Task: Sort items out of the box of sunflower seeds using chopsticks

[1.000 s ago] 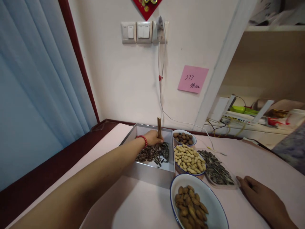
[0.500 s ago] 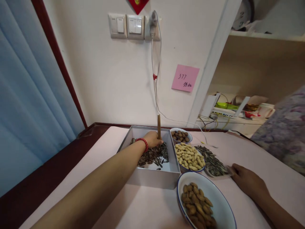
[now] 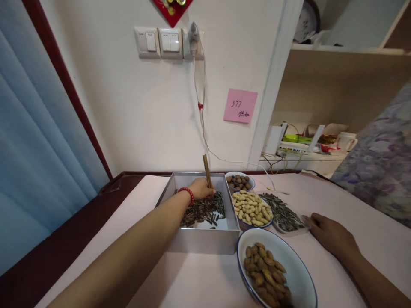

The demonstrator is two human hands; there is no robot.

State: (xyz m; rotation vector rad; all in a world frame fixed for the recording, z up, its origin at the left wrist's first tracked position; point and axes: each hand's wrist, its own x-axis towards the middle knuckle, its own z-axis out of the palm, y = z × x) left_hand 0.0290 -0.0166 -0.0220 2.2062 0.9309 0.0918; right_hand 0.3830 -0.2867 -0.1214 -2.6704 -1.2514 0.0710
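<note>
Currently, listed from where I sit:

1. Left hand [image 3: 201, 189]: closed around a pair of brown chopsticks [image 3: 207, 170]. It sits inside the grey square box [image 3: 205, 241], toward the box's 1 o'clock corner.
2. Chopsticks: nearly upright, tops leaning slightly toward 11 o'clock. The tips are hidden behind my fingers, down among the seeds. They look wooden, and I judge them light, stiff and smooth. My grip is low on the shafts, which suits fine pinching.
3. Sunflower seeds [image 3: 203, 209]: a dark striped heap across the middle of the box floor, with a few strays toward 6 o'clock. I judge them very light, hard-hulled and slick, so apt to slip out from between the tips. They are best taken one at a time, pinched across the flat faces.
4. Right hand [image 3: 330, 237]: open, palm down on the tabletop [image 3: 180, 278], holding nothing. The fingertips are at the edge of a clear tray [image 3: 290, 232] of more seeds; I cannot tell whether they touch it.
5. Around the box:
   - At 3 o'clock, the bowl of peanuts [image 3: 257, 226].
   - At 1 o'clock, a small bowl of round brown nuts [image 3: 253, 185].
   - At 5 o'clock, a blue-rimmed bowl of almonds [image 3: 289, 261].
</note>
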